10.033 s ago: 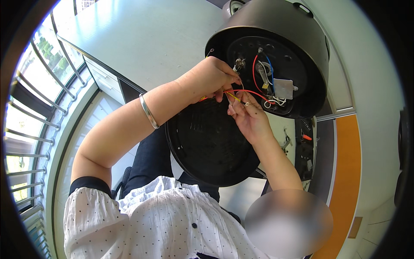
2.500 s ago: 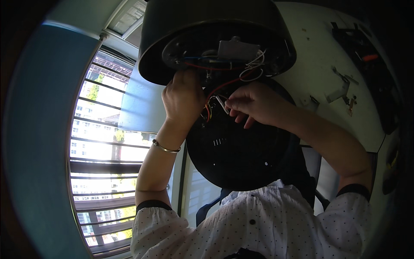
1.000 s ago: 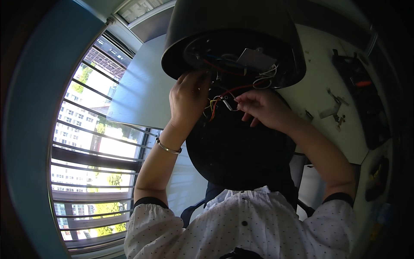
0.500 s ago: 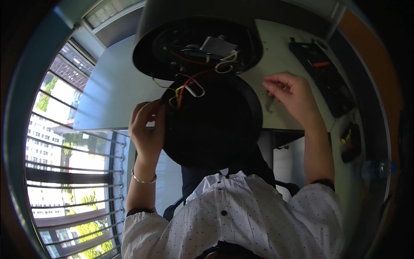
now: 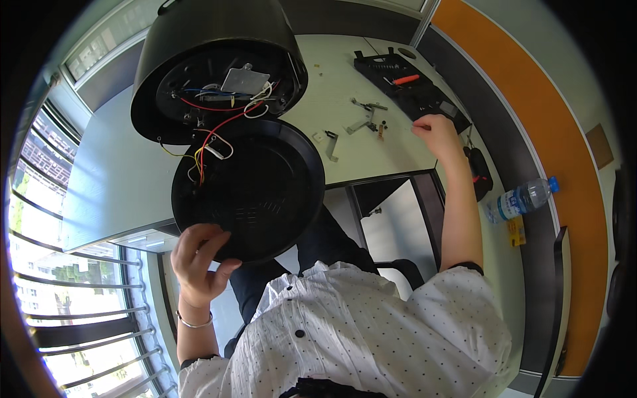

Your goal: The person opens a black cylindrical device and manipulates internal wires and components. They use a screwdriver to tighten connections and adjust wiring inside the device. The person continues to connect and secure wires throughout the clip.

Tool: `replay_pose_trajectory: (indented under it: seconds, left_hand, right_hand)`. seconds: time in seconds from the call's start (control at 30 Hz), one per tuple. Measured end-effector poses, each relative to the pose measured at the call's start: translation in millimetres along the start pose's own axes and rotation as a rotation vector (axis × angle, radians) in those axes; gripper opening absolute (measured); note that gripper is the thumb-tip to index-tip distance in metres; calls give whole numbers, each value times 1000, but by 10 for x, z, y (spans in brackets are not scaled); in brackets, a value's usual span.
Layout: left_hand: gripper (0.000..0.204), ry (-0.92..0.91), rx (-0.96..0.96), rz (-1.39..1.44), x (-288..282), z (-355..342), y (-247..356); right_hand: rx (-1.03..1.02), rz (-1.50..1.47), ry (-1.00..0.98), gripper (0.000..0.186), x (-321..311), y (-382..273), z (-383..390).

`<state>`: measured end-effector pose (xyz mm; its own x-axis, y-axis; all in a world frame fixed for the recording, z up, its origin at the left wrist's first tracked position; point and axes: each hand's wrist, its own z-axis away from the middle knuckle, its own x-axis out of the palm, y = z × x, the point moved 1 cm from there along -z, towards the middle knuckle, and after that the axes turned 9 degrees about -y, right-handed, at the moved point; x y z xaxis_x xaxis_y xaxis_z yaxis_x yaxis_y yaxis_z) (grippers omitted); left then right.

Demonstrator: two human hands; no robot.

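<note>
From my end I see the left hand (image 5: 202,262) with thumb and fingers spread, fingertips at the near-left rim of a round black base cover (image 5: 279,179); I can't tell whether they press on it. The cover extends ahead and to the right of that hand, over the thighs. Straight ahead of the hand, beyond the cover, a dark appliance housing (image 5: 219,41) is tipped with its underside facing me. A red wire (image 5: 222,126) and a yellow wire (image 5: 174,154) run between housing and cover, with a white sleeve (image 5: 213,152) beside them.

I have the right hand (image 5: 434,136) with fingers drawn narrowly together; whether anything is pinched there, I can't tell. It's just beside the black tool case (image 5: 378,71), with metal brackets (image 5: 359,124) to its left and a blue-capped bottle (image 5: 524,199) to its right, nearer the body.
</note>
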<state>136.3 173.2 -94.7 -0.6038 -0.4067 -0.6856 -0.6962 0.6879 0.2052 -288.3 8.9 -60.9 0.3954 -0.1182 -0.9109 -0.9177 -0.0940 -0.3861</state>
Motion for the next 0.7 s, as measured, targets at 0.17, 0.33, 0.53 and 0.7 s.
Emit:
replay_pose_trajectory:
  seconds: [0.17, 0.33, 0.53, 0.7]
  left_hand:
    - [54, -83, 60, -79, 34, 72, 72]
    - [43, -95, 85, 10, 97, 70, 34]
    - [47, -87, 121, -54, 186, 59, 50]
    - [49, 2, 152, -70, 209, 52, 69]
  right_hand:
    - [48, 153, 128, 19, -108, 59, -78]
    - [12, 179, 99, 22, -168, 349, 39]
    - [212, 201, 59, 25, -426, 731, 92]
    - [295, 74, 105, 21, -631, 1085, -90]
